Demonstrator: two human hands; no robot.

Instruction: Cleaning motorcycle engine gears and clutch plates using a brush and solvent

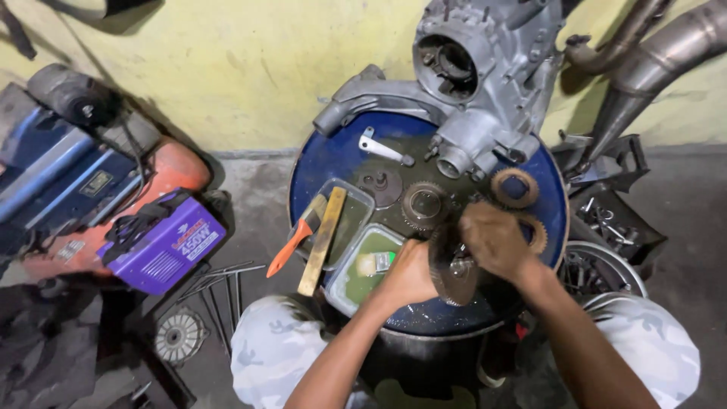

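Observation:
Both hands meet over the front of a blue drum top (333, 155). My left hand (409, 274) grips the left edge of a dark round clutch disc stack (453, 273). Over the stack's upper right side my right hand (494, 241) is closed on it. Behind them lie a toothed gear (424, 204) and two brown friction rings (515, 188), the nearer ring (538, 233) half hidden by my right hand. A grey engine casing (485, 68) stands at the drum's back edge.
Two clear plastic trays (356, 284) with greenish liquid sit at the drum's left, with an orange-handled brush (291, 238) and a wooden-handled brush (322, 241) across them. A purple welder box (163, 242) and red-blue machine (91, 182) lie left. Exhaust pipes (651, 60) lean right.

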